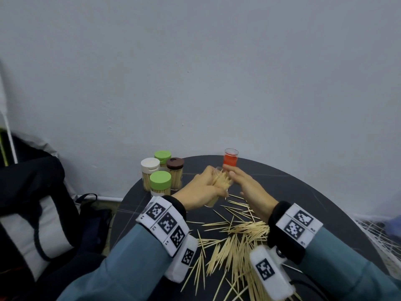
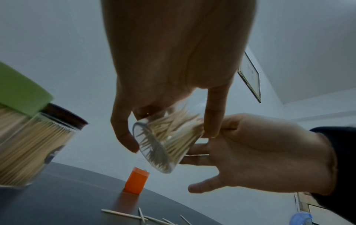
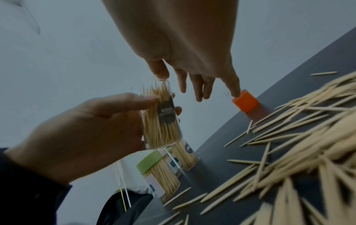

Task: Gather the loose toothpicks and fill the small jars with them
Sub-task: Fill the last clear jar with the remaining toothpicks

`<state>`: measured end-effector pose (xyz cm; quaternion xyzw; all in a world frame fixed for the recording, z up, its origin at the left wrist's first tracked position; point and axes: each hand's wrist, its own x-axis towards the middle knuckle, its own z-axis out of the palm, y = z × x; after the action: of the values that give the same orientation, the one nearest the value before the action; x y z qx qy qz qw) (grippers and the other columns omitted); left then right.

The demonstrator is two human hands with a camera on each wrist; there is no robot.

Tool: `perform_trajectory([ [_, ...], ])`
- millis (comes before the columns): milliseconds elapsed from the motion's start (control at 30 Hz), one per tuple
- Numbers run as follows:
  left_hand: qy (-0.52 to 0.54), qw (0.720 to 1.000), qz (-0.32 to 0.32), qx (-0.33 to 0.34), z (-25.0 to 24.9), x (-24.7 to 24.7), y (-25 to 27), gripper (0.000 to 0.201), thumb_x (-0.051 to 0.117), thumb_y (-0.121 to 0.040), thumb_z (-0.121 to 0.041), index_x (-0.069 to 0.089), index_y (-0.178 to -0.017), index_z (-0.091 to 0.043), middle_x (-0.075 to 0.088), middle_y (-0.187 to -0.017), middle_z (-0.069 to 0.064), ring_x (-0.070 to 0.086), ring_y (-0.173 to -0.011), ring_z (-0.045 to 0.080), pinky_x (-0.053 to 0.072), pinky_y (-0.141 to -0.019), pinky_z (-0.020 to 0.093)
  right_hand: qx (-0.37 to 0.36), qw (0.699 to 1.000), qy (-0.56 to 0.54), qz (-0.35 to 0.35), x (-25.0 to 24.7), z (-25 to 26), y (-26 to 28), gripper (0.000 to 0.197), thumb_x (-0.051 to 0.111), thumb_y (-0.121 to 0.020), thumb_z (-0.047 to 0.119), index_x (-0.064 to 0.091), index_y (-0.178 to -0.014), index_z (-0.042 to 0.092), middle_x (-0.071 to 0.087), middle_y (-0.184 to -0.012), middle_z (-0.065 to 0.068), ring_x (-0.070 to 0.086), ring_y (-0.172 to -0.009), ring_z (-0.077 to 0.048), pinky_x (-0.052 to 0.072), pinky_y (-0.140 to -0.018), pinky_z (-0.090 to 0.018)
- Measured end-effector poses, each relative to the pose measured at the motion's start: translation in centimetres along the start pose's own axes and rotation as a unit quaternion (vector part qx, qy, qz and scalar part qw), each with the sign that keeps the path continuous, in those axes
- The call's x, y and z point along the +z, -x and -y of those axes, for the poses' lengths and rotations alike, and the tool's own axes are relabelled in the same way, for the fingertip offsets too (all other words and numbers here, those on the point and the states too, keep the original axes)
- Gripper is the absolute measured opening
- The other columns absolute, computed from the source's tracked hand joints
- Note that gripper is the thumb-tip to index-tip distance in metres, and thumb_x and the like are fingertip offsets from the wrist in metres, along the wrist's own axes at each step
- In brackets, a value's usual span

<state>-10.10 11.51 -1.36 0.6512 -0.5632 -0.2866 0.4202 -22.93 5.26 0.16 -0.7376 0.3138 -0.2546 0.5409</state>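
Observation:
My left hand [image 1: 199,190] grips a clear jar [image 1: 221,181] [image 2: 165,141] [image 3: 159,118], tilted above the table and nearly full of toothpicks, with no lid on it. My right hand [image 1: 249,187] [image 3: 192,60] is right beside it, fingers straight, one fingertip touching the toothpick tips at the jar's mouth. An orange lid [image 1: 231,159] [image 2: 136,181] [image 3: 245,101] stands on the table just behind the hands. Loose toothpicks [image 1: 236,242] [image 3: 298,137] lie scattered and heaped on the dark round table [image 1: 152,203] in front of me, under my right wrist.
Several filled, capped jars stand together at the table's back left: two with green lids [image 1: 160,180], one white [image 1: 150,165], one brown [image 1: 175,163]. A dark bag [image 1: 32,192] sits off the table's left edge, a white wire rack [image 1: 379,235] off its right. A grey wall is close behind.

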Motion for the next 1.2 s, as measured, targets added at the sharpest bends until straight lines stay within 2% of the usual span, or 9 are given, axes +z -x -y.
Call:
perform_trajectory([
  [133,0.01,1.0,0.005,0.002,-0.1,0.1,0.1,0.038,0.067,-0.083,-0.013,0.042,-0.11,-0.014,0.05,-0.087,-0.007,0.049,-0.09,0.014,0.042,-0.09,0.037,0.021,1.0,0.015,-0.001,-0.8,-0.6,0.2,0.04,0.033,-0.1,0.034,0.04,-0.137,0.024,0.041,-0.143,0.003,0.035,-0.132,-0.01,0.025,-0.097,-0.025],
  [267,0.011,1.0,0.021,0.015,-0.4,0.2,0.3,0.034,0.067,-0.083,-0.011,0.041,-0.105,-0.018,0.052,-0.088,-0.006,0.05,-0.088,0.013,0.043,-0.085,0.034,0.029,0.999,0.028,0.005,-0.9,-0.5,0.2,0.041,0.037,-0.098,0.036,0.041,-0.137,0.021,0.046,-0.138,0.002,0.041,-0.123,-0.008,0.027,-0.094,-0.021],
  [400,0.001,0.998,0.052,0.021,-0.6,0.3,0.5,0.038,0.065,-0.084,-0.009,0.042,-0.113,-0.018,0.055,-0.095,-0.003,0.053,-0.091,0.012,0.044,-0.079,0.026,0.034,0.998,0.04,0.038,-0.4,-0.4,0.2,0.036,0.039,-0.099,0.026,0.042,-0.134,0.018,0.053,-0.125,0.001,0.05,-0.097,0.002,0.039,-0.066,-0.003],
  [533,0.001,0.999,0.048,0.015,-0.8,0.2,0.5,0.039,0.066,-0.084,-0.01,0.042,-0.113,-0.019,0.057,-0.101,0.0,0.055,-0.095,0.015,0.046,-0.087,0.032,0.023,0.999,0.033,0.003,-0.7,0.0,-0.3,0.034,0.037,-0.1,0.022,0.043,-0.133,0.018,0.051,-0.129,0.0,0.051,-0.098,-0.002,0.039,-0.062,-0.001],
  [633,-0.005,0.999,0.048,0.012,-0.7,0.2,0.5,0.037,0.065,-0.084,-0.012,0.041,-0.111,-0.02,0.054,-0.094,-0.005,0.054,-0.09,0.012,0.045,-0.08,0.026,0.027,0.998,0.05,0.021,-0.7,0.0,-0.5,0.033,0.038,-0.1,0.019,0.043,-0.132,0.015,0.052,-0.123,0.0,0.05,-0.091,0.004,0.039,-0.059,0.002],
  [833,-0.008,1.0,0.027,0.001,-0.5,-0.1,0.2,0.039,0.069,-0.083,-0.013,0.044,-0.112,-0.017,0.055,-0.092,-0.007,0.053,-0.089,0.011,0.044,-0.083,0.029,0.035,0.991,0.127,0.029,-2.6,-0.6,-0.4,0.031,0.038,-0.1,0.025,0.047,-0.128,0.019,0.051,-0.125,0.004,0.046,-0.117,-0.01,0.031,-0.087,-0.02],
  [900,-0.018,1.0,0.014,0.002,-0.5,-0.3,0.1,0.039,0.069,-0.083,-0.016,0.044,-0.112,-0.017,0.056,-0.093,-0.007,0.053,-0.088,0.01,0.045,-0.085,0.03,0.06,0.971,0.221,0.067,-3.9,-1.4,-0.4,0.034,0.045,-0.097,0.022,0.043,-0.131,0.017,0.048,-0.132,0.001,0.043,-0.127,-0.014,0.033,-0.096,-0.023],
  [1067,-0.022,1.0,0.013,0.002,-0.7,0.1,-0.4,0.036,0.07,-0.082,-0.016,0.043,-0.106,-0.02,0.055,-0.091,-0.009,0.053,-0.085,0.007,0.044,-0.081,0.025,0.152,0.853,0.479,0.143,-5.2,-3.4,-0.8,0.069,0.057,-0.09,0.021,0.018,-0.146,0.01,0.028,-0.151,-0.009,0.032,-0.136,-0.022,0.029,-0.11,-0.03],
  [1200,-0.02,1.0,0.019,0.0,-0.9,0.4,-0.6,0.035,0.07,-0.083,-0.015,0.043,-0.104,-0.02,0.055,-0.091,-0.009,0.052,-0.083,0.005,0.043,-0.075,0.021,0.167,0.829,0.516,0.135,-4.8,-3.9,-1.6,0.06,0.053,-0.092,0.02,0.024,-0.143,0.006,0.033,-0.147,-0.012,0.036,-0.133,-0.024,0.032,-0.108,-0.032],
])
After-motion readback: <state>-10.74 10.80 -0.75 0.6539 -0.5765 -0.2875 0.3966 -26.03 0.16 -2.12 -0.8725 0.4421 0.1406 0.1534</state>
